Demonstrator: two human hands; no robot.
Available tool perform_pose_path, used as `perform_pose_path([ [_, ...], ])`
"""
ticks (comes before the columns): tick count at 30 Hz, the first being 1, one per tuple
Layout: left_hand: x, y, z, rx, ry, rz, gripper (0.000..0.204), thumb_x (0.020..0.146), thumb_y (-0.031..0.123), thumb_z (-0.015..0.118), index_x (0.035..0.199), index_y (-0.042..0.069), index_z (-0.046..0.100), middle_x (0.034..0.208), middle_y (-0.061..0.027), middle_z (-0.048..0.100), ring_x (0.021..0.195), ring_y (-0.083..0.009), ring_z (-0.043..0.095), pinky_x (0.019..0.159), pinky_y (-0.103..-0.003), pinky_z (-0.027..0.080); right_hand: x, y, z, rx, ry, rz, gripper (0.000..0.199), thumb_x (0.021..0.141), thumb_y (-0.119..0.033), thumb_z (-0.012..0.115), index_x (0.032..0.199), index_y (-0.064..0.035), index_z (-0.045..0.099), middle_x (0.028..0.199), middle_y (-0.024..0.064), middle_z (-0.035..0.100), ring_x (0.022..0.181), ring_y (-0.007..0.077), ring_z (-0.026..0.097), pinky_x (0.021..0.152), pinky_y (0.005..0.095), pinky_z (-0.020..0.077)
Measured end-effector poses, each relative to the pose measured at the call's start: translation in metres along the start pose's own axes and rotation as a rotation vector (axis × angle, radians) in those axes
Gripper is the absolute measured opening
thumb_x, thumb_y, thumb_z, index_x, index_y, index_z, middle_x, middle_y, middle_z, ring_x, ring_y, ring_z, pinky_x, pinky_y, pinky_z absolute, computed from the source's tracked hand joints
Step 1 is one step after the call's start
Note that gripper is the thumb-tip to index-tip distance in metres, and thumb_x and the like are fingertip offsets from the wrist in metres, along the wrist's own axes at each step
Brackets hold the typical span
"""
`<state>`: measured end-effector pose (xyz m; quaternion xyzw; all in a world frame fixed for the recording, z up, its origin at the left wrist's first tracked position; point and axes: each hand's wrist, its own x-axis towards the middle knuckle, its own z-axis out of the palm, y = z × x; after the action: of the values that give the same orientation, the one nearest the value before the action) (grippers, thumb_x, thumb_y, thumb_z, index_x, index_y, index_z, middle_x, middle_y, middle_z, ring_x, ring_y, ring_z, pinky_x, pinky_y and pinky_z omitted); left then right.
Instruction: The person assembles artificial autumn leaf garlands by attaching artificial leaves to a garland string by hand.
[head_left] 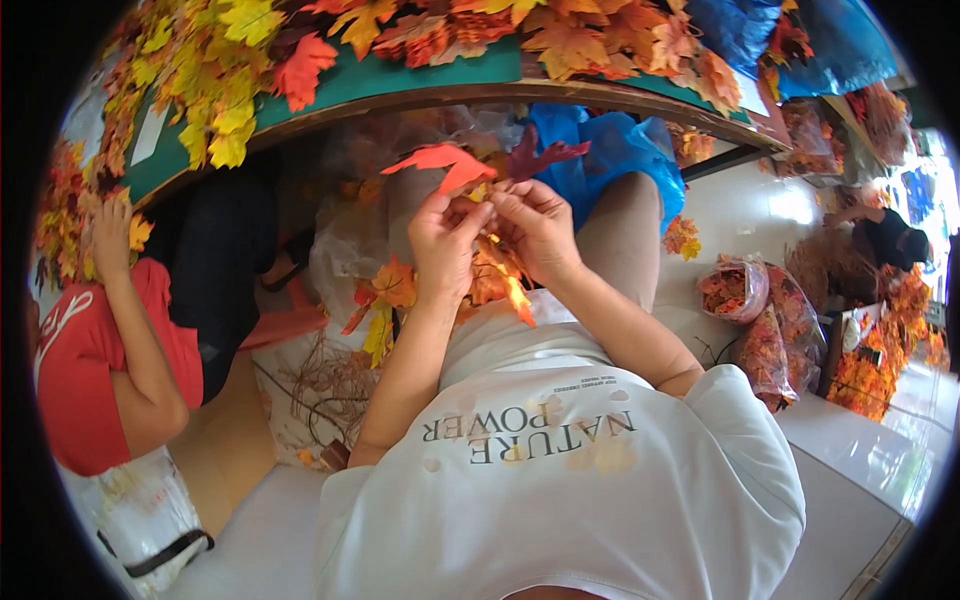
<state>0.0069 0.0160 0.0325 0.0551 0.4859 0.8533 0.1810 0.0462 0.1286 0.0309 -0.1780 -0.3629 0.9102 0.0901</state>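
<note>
My left hand (445,243) and my right hand (538,228) meet over my lap, both pinching a sprig of artificial maple leaves (470,185). An orange-red leaf (440,160) and a dark red leaf (540,155) stick up above my fingers. More orange and yellow leaves (495,280) hang below my hands against my white shirt. The stem between my fingers is hidden.
A green-topped table (400,80) heaped with yellow, orange and red leaves curves across the top. A person in a red shirt (95,360) sits at left, hand on the leaves. Blue plastic bag (610,150) ahead; clear bags of leaves (760,320) at right.
</note>
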Motion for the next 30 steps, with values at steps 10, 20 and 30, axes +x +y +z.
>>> perform_pose_path([
  [10,-0.008,-0.020,0.007,0.040,0.212,0.118,0.031,0.077,-0.011,0.063,0.107,-0.004,0.057,0.096,-0.0063,0.062,0.085,-0.0155,0.060,0.079,-0.027,0.049,-0.005,0.010,-0.020,-0.245,-0.030,-0.079,0.006,0.084,-0.003,0.064,0.087,0.0003,0.061,0.082,0.0027,0.064,0.074,0.0068,0.059,0.065,0.0200,0.0484],
  [20,-0.010,-0.015,0.013,0.242,0.127,0.204,0.007,0.080,0.000,0.066,0.084,-0.001,0.061,0.078,-0.0021,0.061,0.064,-0.0075,0.056,0.059,-0.020,0.045,-0.028,0.009,-0.023,-0.313,-0.062,-0.017,0.025,0.079,0.003,0.059,0.104,0.0021,0.057,0.080,0.0043,0.063,0.069,0.0086,0.058,0.060,0.0206,0.0455],
  [30,0.001,0.008,-0.014,-0.445,-0.045,-0.406,0.013,0.088,0.013,0.059,0.098,0.004,0.060,0.091,-0.0059,0.064,0.080,-0.0149,0.063,0.065,-0.030,0.053,-0.016,0.015,-0.015,-0.336,-0.114,-0.282,0.006,0.089,0.003,0.053,0.094,0.0006,0.056,0.097,0.0039,0.058,0.077,0.0086,0.059,0.064,0.0183,0.0473],
])
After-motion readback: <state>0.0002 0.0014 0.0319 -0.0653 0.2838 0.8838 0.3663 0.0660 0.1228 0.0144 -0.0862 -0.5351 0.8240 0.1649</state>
